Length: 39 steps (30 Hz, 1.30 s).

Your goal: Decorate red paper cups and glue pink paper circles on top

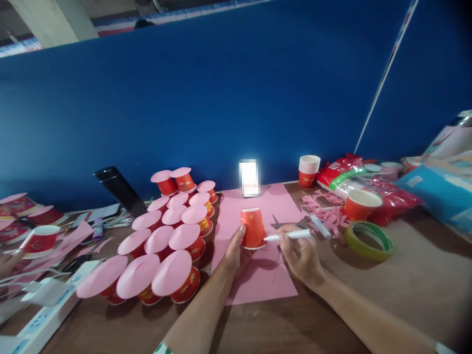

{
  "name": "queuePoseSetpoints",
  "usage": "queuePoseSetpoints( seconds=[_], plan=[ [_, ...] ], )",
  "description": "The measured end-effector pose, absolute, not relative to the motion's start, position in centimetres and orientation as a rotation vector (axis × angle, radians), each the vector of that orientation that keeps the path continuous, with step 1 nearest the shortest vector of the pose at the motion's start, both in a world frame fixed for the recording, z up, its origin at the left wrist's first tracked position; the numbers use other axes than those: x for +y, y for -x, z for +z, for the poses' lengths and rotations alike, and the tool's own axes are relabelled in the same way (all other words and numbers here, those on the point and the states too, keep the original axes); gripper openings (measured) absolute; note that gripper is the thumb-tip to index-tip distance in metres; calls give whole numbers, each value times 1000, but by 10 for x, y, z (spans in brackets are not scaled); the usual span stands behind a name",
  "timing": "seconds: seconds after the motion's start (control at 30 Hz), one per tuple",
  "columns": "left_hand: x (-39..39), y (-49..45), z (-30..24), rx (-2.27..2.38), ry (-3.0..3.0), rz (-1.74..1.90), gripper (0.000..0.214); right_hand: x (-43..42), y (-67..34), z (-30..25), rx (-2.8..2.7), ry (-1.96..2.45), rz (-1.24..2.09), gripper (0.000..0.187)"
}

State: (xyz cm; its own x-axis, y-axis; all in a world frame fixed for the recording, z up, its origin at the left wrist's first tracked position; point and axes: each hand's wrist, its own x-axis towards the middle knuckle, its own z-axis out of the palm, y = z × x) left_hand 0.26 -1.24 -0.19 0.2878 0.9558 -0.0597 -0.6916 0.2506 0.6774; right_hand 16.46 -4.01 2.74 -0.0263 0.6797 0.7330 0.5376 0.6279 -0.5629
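A red paper cup [253, 228], upside down with its rim at the bottom, is gripped from the left by my left hand [233, 251]. My right hand [301, 256] pinches a white pen [291, 235], whose tip points left and meets or nearly meets the cup's lower right side. Beneath both lies a sheet of pink paper [230, 280]. Dark scissors [276, 221] rest on the paper behind my right hand, partly hidden by it. To the left stand several upturned red cups topped with pink paper discs [171, 273].
A stack of cups [309, 169], red-wrapped cup packs [342, 172], pink paper scraps [324, 209], a single cup [363, 204] and a tape roll [368, 241] are at right. A black bottle [120, 189] and power strip [55, 314] are left, where another person's hand [11, 263] holds a cup.
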Motion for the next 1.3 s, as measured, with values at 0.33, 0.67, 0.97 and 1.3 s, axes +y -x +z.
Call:
queuePoseSetpoints(
  seconds=[0.33, 0.67, 0.97, 1.3],
  plan=[
    [-11, -1, -3, 563, -546, 1216, 45, -39, -164, 29, -1768, 1018, 148, 22],
    [-14, -2, -1, 568, -679, 1237, 43, -38, -164, 27, -1730, 1010, 177, 21],
    [-16, -3, 0, 562, -668, 1215, 39, -40, -165, 29, -1690, 1037, 180, 19],
    [-14, -3, -2, 537, -647, 1195, 39, -40, -165, 29, -1673, 1025, 178, 19]
  ],
)
